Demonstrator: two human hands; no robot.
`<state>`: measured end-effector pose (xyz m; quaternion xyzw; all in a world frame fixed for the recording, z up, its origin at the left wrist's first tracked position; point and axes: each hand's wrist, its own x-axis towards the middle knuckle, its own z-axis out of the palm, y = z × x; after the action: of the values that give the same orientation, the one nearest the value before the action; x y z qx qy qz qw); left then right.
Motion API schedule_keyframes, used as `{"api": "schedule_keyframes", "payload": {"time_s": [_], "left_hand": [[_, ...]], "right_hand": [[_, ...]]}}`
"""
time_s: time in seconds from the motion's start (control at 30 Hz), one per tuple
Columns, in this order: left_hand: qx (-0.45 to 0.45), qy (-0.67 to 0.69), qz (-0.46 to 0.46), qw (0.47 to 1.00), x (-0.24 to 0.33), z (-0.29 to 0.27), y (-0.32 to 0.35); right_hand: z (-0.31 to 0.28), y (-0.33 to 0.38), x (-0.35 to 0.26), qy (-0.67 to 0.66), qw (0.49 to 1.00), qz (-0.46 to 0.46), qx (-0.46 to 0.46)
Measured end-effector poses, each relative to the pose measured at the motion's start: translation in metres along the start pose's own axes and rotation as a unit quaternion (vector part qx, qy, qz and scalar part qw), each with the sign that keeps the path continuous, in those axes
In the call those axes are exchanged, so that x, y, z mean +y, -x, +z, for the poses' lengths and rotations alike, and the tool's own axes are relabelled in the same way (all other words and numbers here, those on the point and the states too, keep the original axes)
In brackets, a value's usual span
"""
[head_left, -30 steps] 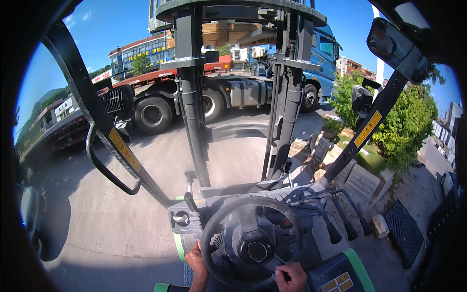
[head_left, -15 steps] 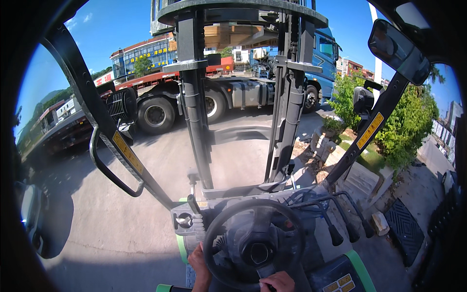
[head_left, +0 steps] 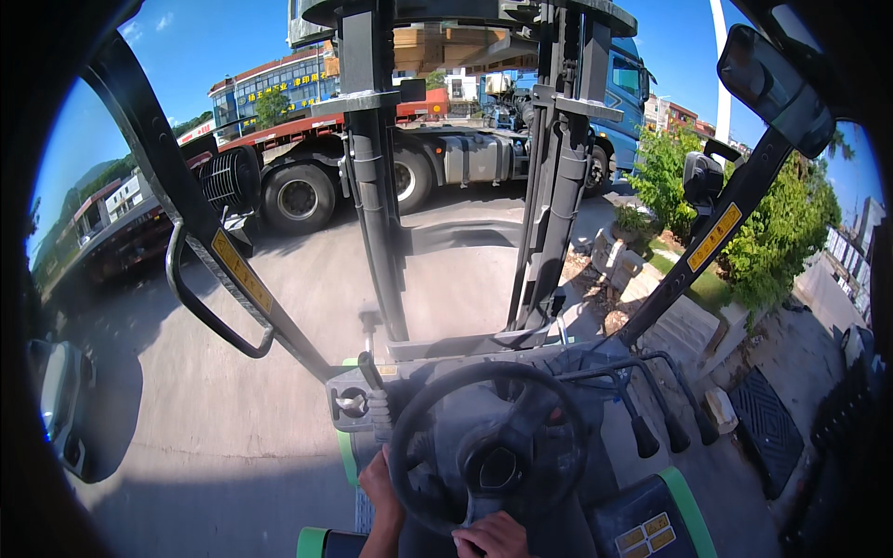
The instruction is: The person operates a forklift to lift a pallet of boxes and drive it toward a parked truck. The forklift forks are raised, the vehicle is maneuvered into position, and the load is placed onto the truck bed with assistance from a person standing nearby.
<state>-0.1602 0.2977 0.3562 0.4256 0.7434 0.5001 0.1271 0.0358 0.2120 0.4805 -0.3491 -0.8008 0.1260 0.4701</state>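
Observation:
A black steering wheel [head_left: 579, 437] stands in front of me in the cab of a forklift. At the left side of its rim is my left hand [head_left: 379, 484], closed around it, with some fingers hidden behind the rim. My right hand [head_left: 493, 536] is closed at the bottom of the wheel, by the lower spoke; the picture's lower edge cuts it off partly. Left of the wheel rises a lever with a ribbed grey boot [head_left: 379, 409], just above my left hand. Several black-knobbed control levers [head_left: 645, 435] stand right of the wheel, away from both hands.
Beyond the forklift's mast [head_left: 374, 205], a blue truck cab [head_left: 621, 102] with a red flatbed trailer [head_left: 279, 136] stands across the way. Wooden boards [head_left: 446, 46] show high behind the mast. A parked car [head_left: 61, 400] is at left; stone blocks [head_left: 684, 330] and bushes [head_left: 777, 237] are at right.
The steering wheel has turned clockwise. My right hand has moved left along the bottom, and my left hand slightly up. The mast and cab frame have shifted slightly in view.

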Motion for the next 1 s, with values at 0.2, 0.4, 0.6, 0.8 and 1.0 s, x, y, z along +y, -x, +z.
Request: {"api": "schedule_keyframes", "payload": {"time_s": [0.2,0.4,0.6,0.8,1.0], "left_hand": [[-0.022,-0.006,-0.017,1.0,0.002,-0.006,-0.002],[-0.005,-0.051,0.01,0.999,-0.018,0.003,-0.005],[-0.011,-0.055,0.053,0.997,-0.036,0.007,0.001],[0.021,-0.02,0.011,1.0,-0.028,0.0,-0.006],[-0.015,0.028,0.016,0.999,-0.03,-0.001,-0.002]], "right_hand": [[0.017,-0.009,-0.002,0.008,0.999,-0.03,-0.028],[0.058,-0.04,-0.002,-0.027,0.994,-0.073,-0.08],[0.096,-0.111,0.009,-0.011,0.996,-0.089,-0.03],[0.094,-0.151,0.019,0.006,0.996,-0.089,0.024],[0.08,-0.173,0.031,0.037,0.996,-0.072,0.042]]}}
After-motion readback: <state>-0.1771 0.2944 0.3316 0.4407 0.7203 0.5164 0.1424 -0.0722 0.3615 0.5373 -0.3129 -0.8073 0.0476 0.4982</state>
